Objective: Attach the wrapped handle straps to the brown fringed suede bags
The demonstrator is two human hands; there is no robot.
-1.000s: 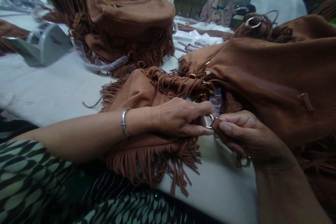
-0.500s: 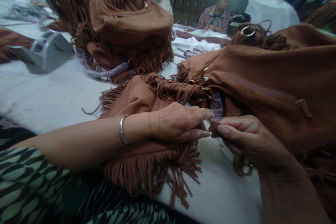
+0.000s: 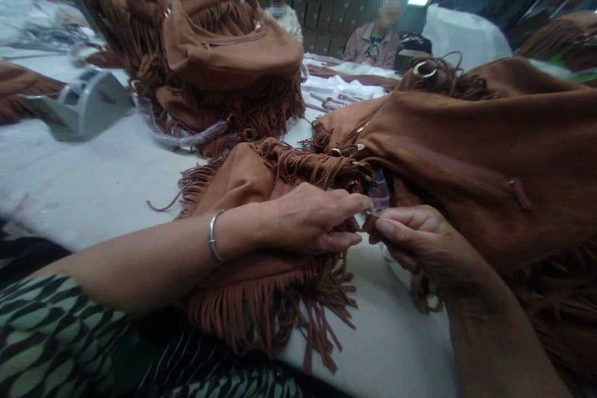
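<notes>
My left hand (image 3: 312, 217), with a silver bangle at the wrist, lies over a brown fringed suede bag (image 3: 233, 174). Its thumb and forefinger close around a small metal ring (image 3: 366, 214), partly hidden by the fingertips. Facing it, my right hand (image 3: 420, 236) pinches the end of a brown leather strap (image 3: 370, 224) against that ring. More brown strap with metal hardware (image 3: 431, 301) hangs below my right hand. Just behind the fingertips is a plastic-wrapped handle (image 3: 379, 191).
A large brown bag (image 3: 466, 137) with a zip fills the right side. More fringed bags (image 3: 233, 50) are piled at the back left, beside a grey tape dispenser (image 3: 84, 106). All rest on a white-covered table (image 3: 140, 168). Two people (image 3: 373, 43) sit across it.
The whole view has shifted slightly, with the background lower. Both hands keep nearly the same grip, fingertips together at the ring and strap.
</notes>
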